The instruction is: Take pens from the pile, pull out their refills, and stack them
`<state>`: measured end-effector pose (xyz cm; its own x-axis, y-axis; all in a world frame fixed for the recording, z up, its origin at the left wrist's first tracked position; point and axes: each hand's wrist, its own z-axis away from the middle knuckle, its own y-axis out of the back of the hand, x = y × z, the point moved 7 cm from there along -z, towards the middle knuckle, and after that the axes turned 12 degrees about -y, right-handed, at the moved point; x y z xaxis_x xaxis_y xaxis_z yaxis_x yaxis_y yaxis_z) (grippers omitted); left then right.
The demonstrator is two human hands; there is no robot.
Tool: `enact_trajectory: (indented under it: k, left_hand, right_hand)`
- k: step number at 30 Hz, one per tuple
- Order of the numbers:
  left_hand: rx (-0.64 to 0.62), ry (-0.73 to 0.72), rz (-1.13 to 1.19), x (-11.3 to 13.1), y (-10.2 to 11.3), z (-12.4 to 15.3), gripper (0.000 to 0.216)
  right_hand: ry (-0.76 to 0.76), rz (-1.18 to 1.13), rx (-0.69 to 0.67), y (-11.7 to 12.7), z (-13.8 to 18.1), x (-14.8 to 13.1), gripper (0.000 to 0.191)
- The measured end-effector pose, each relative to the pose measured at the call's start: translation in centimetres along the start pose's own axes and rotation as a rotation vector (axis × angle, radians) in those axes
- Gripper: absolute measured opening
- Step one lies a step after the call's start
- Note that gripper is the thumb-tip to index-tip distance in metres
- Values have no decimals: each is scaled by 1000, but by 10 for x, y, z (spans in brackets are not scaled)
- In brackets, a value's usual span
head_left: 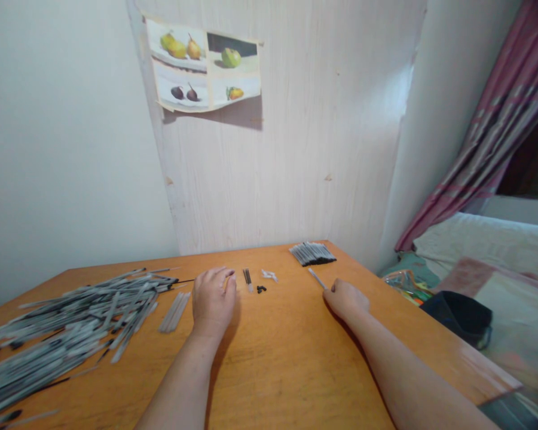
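A thin grey rod (pixel 316 278) is pinched by the right hand (pixel 346 298), while the left hand (pixel 213 297) is laid flat, fingers apart, on the desk (pixel 278 358).

No writing, label, brand, number or sign can be read anywhere in this view; the poster (pixel 205 64) on the wall carries only pictures of fruit on plates, with no caption that can be made out; the grey sticks (pixel 67 322) heaped on the table (pixel 273 358) show no legible print, being too small and blurred to tell; the dark bundle (pixel 312 253) at the far edge bears no readable mark either.
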<state>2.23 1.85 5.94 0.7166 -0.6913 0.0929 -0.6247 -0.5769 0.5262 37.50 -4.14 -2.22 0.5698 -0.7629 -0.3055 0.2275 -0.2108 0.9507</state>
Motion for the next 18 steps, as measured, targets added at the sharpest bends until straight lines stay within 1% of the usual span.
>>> enact_trajectory:
  k: [6,18]
  left_hand:
    - [3,4,1,0,1,-1,27]
    - [13,22,12,-2,2,-1,26]
  right_hand:
    - [-12,3,-21,0,1,1,30]
    - [0,2,-13,0,1,3,30]
